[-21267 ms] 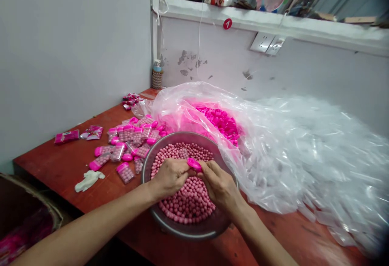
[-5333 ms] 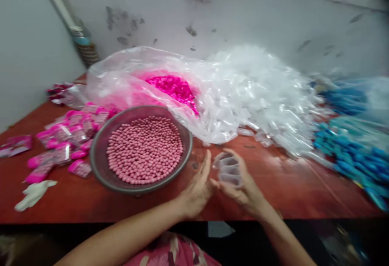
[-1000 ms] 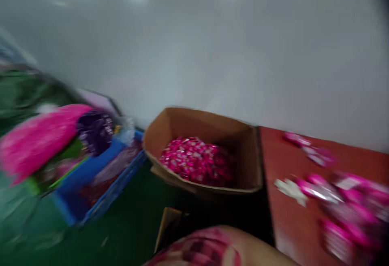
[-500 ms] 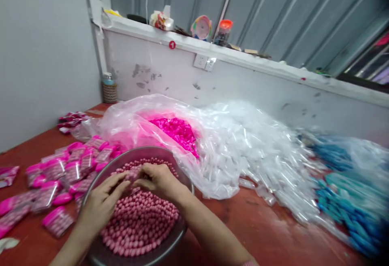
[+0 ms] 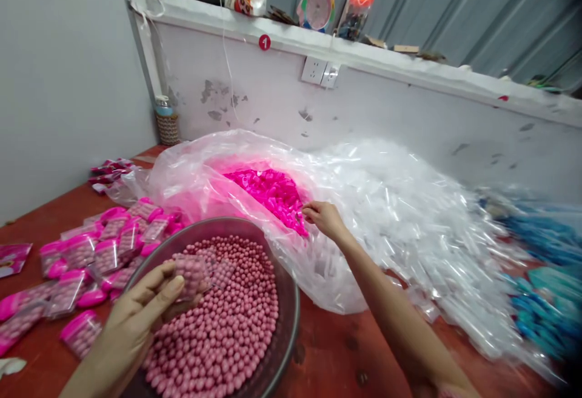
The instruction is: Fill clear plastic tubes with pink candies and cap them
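My left hand (image 5: 136,310) grips a small clear plastic box (image 5: 191,272) filled with pink beads, tilted over the left part of a dark round basin (image 5: 295,319). Loose round pink beads (image 5: 231,325) fill much of the basin. My right hand (image 5: 325,217) is at the right edge of a heap of bright pink plastic caps (image 5: 268,192) in an open clear bag (image 5: 191,174). Its fingers are pinched together, and whatever lies between them is hidden.
Filled boxes with pink caps (image 5: 109,255) are piled left of the basin on the red table (image 5: 345,349). A large heap of clear empty boxes (image 5: 400,222) spreads to the right. Blue packages (image 5: 541,313) lie at the far right. A shelf (image 5: 282,29) runs along the wall.
My right hand has left the basin and moved up and right to the pink caps. The left hand keeps the box over the basin. The view has shifted a little.
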`<state>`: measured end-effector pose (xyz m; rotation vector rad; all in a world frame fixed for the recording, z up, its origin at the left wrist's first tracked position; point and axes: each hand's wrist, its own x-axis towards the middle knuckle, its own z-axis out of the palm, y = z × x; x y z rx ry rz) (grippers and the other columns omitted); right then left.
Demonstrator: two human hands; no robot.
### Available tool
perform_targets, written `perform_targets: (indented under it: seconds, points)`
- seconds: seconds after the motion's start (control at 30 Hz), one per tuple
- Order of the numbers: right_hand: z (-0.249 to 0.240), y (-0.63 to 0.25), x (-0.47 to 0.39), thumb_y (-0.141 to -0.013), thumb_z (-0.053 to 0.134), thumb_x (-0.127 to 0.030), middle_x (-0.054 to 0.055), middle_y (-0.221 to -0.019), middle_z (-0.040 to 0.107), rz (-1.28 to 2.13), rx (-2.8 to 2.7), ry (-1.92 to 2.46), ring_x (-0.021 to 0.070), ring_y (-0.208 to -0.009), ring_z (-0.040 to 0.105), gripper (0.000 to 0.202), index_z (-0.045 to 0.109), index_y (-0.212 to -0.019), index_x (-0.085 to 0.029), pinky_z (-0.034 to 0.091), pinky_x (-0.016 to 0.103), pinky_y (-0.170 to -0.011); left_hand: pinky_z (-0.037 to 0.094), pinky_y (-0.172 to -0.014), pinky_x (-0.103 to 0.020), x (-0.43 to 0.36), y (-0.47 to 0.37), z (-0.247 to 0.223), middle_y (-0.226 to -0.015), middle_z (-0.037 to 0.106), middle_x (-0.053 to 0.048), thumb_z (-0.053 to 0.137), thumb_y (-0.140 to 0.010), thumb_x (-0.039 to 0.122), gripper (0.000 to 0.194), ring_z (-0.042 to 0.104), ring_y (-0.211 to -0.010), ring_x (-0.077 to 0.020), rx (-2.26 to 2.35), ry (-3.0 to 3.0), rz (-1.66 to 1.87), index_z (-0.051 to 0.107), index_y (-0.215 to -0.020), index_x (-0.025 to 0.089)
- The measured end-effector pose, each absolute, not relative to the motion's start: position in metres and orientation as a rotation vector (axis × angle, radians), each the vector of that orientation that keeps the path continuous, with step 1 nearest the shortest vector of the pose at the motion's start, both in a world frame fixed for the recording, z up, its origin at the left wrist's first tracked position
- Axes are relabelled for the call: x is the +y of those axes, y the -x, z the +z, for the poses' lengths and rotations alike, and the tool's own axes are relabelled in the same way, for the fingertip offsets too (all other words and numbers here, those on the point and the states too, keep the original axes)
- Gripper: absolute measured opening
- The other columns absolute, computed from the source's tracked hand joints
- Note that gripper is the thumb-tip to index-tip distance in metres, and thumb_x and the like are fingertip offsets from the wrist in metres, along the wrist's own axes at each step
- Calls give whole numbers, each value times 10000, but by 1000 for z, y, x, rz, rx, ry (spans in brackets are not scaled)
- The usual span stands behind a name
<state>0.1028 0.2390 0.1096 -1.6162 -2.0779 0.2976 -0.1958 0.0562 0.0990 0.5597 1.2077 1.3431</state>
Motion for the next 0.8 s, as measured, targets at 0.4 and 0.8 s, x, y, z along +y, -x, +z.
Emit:
perform_targets:
  seconds: [0.4, 0.8]
  points:
    - [77, -87, 335, -850, 367, -129, 139, -1101, 557, -17, -2238, 1931, 222, -1019, 521, 321, 561, -1102, -173, 388, 295, -800, 570, -688, -278, 52, 188, 82, -942, 684, -13, 776, -568, 289, 501, 654, -836, -219, 1254, -432, 1350, 568, -1017, 217]
    - [100, -82, 308, -881, 376, -325, 81, -905, 628, 241, -2146, 1646, 153, -805, 604, 279, 494, -1043, -131, 474, 288, -706, 548, -667, -277, 52, 186, 90, -900, 678, -32, 700, -668, 295, 296, 658, -772, -193, 1133, -575, 1353, 620, -935, 194]
